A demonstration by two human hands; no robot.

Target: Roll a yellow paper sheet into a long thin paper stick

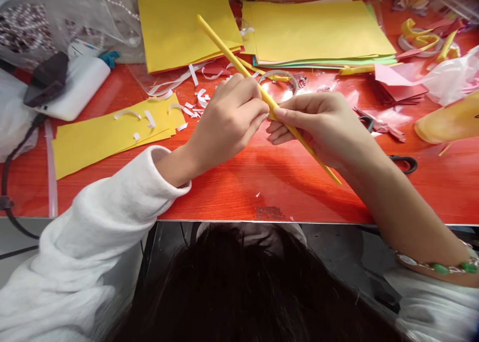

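Observation:
A long, thin yellow paper tube [220,42] slants across the middle of the head view, its far end up to the left and its near tip down to the right. My left hand [234,110] grips it around the middle with curled fingers. Close beside it, my right hand [318,120] pinches the same tube between thumb and fingers. Both hands are raised over the red table [224,192]. Behind them lies a roll of clear tape [295,85], partly hidden by the tube and hands.
Yellow paper strips [108,132] lie at left under white scraps [202,97]. Yellow sheets [187,28] and a stack of coloured paper [318,30] are at the back. Black-handled scissors [407,165], pink paper [400,80] and a yellow cup [449,120] sit at right. A white device [78,90] stands at left.

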